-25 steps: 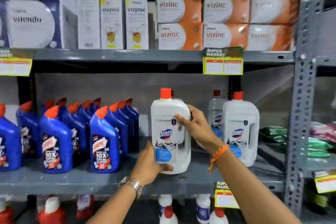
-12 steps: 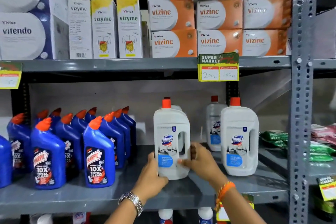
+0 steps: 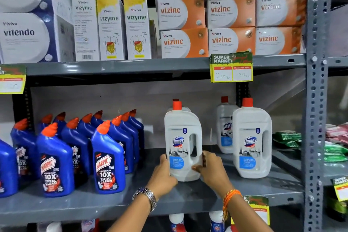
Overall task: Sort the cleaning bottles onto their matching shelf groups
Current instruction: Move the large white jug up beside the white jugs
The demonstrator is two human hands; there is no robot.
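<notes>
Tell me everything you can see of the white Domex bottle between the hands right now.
The Domex bottle is white, plastic-looking, with an orange-red screw cap, a moulded handle slot on its right side and a blue-and-grey front label. It stands upright on the grey middle shelf, label forward, right of the blue Harpic bottles. The left hand and right hand clasp its lower sides. Another capped bottle stands directly behind it.

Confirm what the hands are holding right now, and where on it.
Both hands grip one white Domex bottle standing on the middle shelf: left hand on its lower left side, right hand on its lower right side, below the handle opening.
</notes>
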